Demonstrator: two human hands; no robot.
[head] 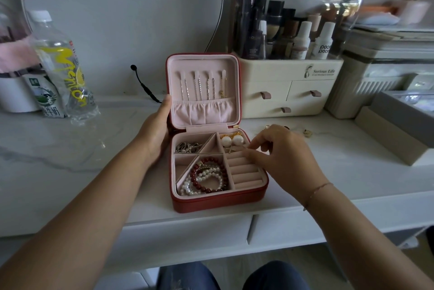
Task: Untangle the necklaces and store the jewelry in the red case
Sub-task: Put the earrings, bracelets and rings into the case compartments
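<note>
Nearest the camera are two knees in blue jeans (pixel 274 275), under the front edge of a white marble-look desk (pixel 70 172) with drawer fronts below it. On the desk, close to that edge, the red case (pixel 218 203) lies open with its pink lining showing.

In its front left compartment, a red bead bracelet (pixel 206 190) and pearl strands (pixel 187 186) are coiled together. Ring rolls (pixel 244 172) fill the front right. The right hand (pixel 281 156), a thin cord on its wrist, reaches over the case's right side. Its fingers are curled and their tips are bunched on the farthest ring roll, just beside a small cross pendant (pixel 231 149). I cannot tell whether they pinch anything.

Behind the pendant sit two pearl earrings (pixel 231 140), and a silver chain piece (pixel 187 147) fills the back left compartment. The left hand (pixel 155 130) lies flat against the case's left side at the hinge, fingers straight and thumb up along the lid.

The lid (pixel 202 116) stands upright, with necklaces (pixel 202 85) hanging straight into its gathered pocket. On the desk just beyond the right hand lie small gold pieces (pixel 307 133).

Farther back a cream cosmetics organizer (pixel 288 88) stands just beside the lid, with grey boxes (pixel 399 125) to its right. Well to the left are a black cable (pixel 143 83), a water bottle (pixel 63 64) and a milk carton (pixel 44 99).
</note>
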